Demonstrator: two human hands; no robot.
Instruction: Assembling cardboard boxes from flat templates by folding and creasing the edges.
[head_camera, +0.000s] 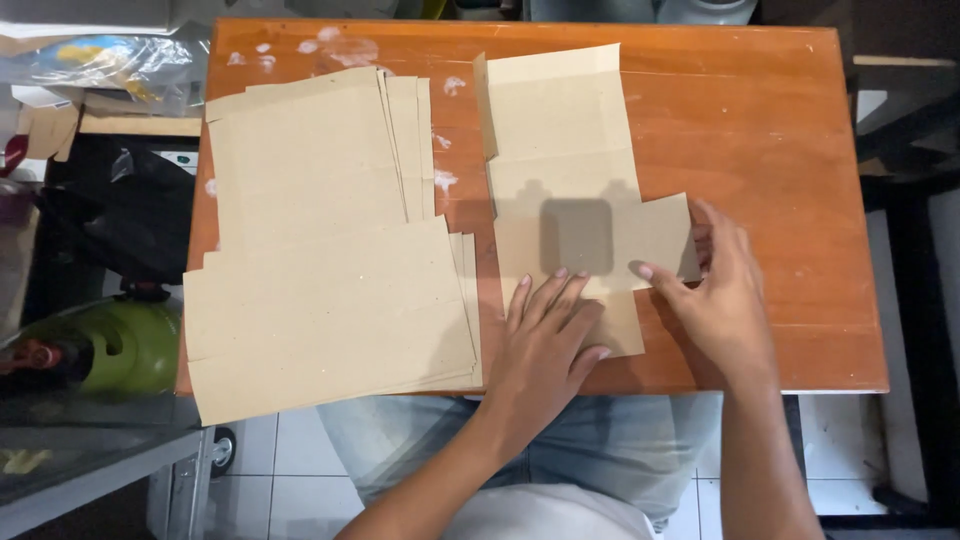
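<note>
One flat brown cardboard cutout (585, 190) with side flaps on orange tabletop (780, 180), left hand (545, 340) spread flat on it, right hand (715, 295) pinching its right flap.

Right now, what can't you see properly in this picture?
- Head view: the near end of the flat brown cardboard cut-out is covered by the left hand.
- Its right flap's edge is hidden behind the right hand.
- How many sheets the brown cardboard stack holds: edges too thin.
- The green rounded object is partly hidden by clutter.

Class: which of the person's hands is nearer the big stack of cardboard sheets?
Left. The left hand lies just beside the stack; the right hand is farther off, on the single sheet.
</note>
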